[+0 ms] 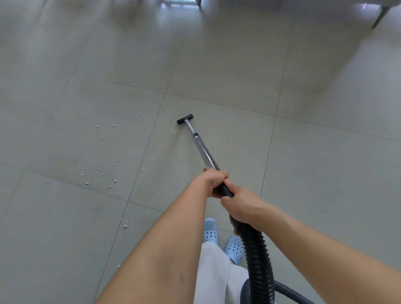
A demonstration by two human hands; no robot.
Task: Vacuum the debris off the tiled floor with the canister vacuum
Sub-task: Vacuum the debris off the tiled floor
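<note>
On the tiled floor (303, 173) your left hand (213, 181) and right hand (240, 206) both curl tight round the wand (204, 152), hose (256, 256) trailing behind, its nozzle (185, 121) apparently down just right of the debris (102, 173).

no readable text anywhere (labels, brands, numbers).

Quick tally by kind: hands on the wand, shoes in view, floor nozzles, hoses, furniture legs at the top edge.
Hands gripping the wand: 2, left hand and right hand
Light blue shoes: 2
Black floor nozzle: 1
Black ribbed hose: 1
Furniture legs: 2
Total: 8
</note>
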